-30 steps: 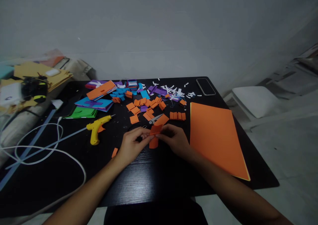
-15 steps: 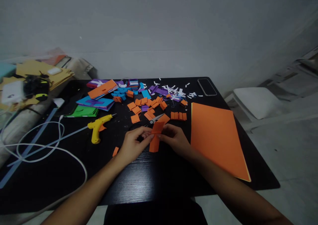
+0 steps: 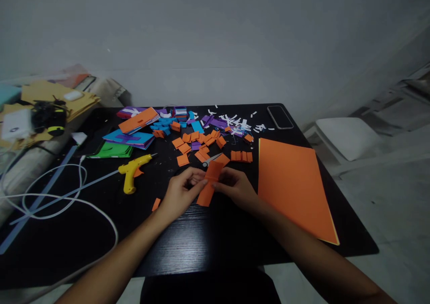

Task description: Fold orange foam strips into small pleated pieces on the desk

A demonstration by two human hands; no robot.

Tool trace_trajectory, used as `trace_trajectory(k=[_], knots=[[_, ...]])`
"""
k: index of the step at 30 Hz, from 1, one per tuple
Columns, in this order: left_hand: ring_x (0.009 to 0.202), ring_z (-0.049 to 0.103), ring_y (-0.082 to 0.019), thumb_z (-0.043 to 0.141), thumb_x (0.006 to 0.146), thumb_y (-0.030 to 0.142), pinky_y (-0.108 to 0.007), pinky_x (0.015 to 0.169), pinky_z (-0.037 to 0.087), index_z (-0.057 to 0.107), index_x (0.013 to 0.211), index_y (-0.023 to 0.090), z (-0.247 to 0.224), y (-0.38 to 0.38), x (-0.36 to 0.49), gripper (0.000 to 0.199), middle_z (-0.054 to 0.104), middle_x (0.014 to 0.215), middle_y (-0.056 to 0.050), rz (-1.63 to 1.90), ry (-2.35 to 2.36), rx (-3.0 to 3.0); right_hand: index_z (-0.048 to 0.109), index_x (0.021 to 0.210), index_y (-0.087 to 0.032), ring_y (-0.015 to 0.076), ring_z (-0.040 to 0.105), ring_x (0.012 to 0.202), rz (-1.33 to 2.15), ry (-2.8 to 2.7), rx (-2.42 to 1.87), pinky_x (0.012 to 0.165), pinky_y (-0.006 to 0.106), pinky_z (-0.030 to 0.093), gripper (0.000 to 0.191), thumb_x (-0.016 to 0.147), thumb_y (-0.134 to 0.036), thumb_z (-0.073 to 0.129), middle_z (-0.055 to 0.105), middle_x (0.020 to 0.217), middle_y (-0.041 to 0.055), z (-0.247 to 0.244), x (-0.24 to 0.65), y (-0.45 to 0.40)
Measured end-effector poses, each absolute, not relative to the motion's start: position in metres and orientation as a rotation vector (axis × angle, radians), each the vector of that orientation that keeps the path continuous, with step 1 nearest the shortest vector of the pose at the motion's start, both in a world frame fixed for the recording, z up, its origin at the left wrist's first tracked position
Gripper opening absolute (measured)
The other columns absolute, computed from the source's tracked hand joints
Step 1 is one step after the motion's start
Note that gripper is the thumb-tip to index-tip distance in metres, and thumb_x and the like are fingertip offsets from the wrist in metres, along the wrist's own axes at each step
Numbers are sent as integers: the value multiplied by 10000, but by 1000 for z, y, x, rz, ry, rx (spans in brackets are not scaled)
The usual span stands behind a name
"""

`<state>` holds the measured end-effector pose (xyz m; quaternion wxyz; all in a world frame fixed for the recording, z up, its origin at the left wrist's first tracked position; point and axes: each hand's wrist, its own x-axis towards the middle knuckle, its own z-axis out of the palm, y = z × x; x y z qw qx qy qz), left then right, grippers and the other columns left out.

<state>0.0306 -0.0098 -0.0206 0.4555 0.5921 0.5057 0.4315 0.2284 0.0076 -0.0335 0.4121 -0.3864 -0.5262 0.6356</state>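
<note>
An orange paper strip (image 3: 207,194), creased across its middle, is held upright between my two hands above the near part of the table. My left hand (image 3: 181,192) pinches its left edge at the crease with thumb and fingers. On the opposite edge, my right hand (image 3: 237,188) grips the strip, thumb in front and fingers behind. Just beyond the hands lie scissors (image 3: 212,160), their handles partly hidden. Several folded orange paper pieces (image 3: 184,148) are scattered behind them. A small orange scrap (image 3: 156,204) rests beside my left wrist.
A yellow glue gun (image 3: 132,172) lies at left, near a looping white cable (image 3: 104,214). Orange sheets (image 3: 292,183) cover the right side, with a phone (image 3: 280,117) behind. Folded coloured paper (image 3: 129,138) and white paper scraps (image 3: 235,122) sit toward the wall.
The orange strip has tilted, its lower end swinging left toward my left hand. Both hands stay in nearly the same place and keep hold of it.
</note>
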Motion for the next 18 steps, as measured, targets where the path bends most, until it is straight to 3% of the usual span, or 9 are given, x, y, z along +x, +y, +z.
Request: trace_trajectory(k=[3,8,14,18], knots=[[733,663,-162,728,889,313,-260,700,518,779,996,201,-21,-10,28,163,740,827,-27,1042,1259,1547,750,996,-203,224,733,886,1558,-1392,-982,807,349,580,330,784,-443,827,788,990,46,-31,228,6],[754,645,-162,671,935,267,-253,677,480,797,1067,223,-18,-10,25,188,710,833,-33,995,1267,1793,726,900,-188,197,707,778,1425,-1513,-1096,734,310,549,207,786,-338,813,760,848,18,-28,230,5],[894,706,-201,665,948,294,-281,770,534,771,1097,231,-18,-10,25,193,768,987,-59,996,1282,1844,720,1014,-225,211,714,940,1301,-1563,-1085,849,331,548,275,768,-284,829,766,1032,17,-29,231,4],[897,731,-203,702,929,326,-283,797,558,769,1037,225,-19,-10,26,162,788,981,-52,1004,1267,1797,739,987,-237,213,731,911,1354,-1519,-1080,837,338,563,243,781,-316,839,778,985,15,-30,230,3]])
